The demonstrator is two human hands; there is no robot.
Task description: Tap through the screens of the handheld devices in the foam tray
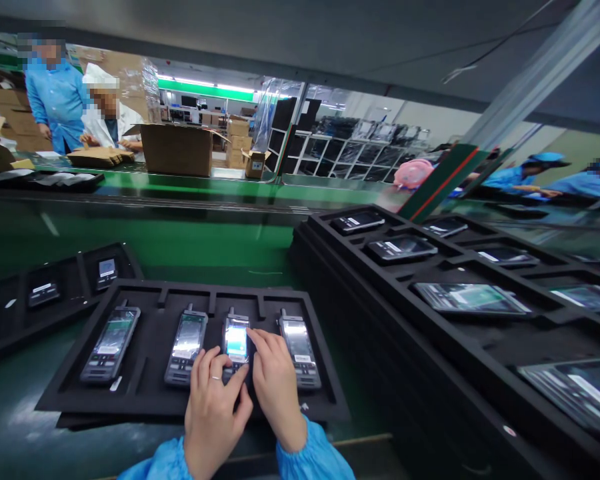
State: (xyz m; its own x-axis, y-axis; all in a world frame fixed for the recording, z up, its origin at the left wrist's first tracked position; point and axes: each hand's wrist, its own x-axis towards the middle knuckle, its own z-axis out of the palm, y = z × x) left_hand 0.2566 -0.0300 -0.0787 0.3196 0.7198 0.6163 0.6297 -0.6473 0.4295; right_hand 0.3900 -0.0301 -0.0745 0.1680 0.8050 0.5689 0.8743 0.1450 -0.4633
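The stiff-looking, grey, stub-antennaed handheld device (236, 340) lay in a black foam tray (153, 333) between the left hand (213, 403) and right hand (274, 379), both spread unclamped at its edges, its probably slippery screen favouring a side-edge grip.

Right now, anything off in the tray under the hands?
Minor: a small white scrap beside the lower end of the leftmost handset. It stands out against the black tray, apparently not on any handset; possibly a stray label.
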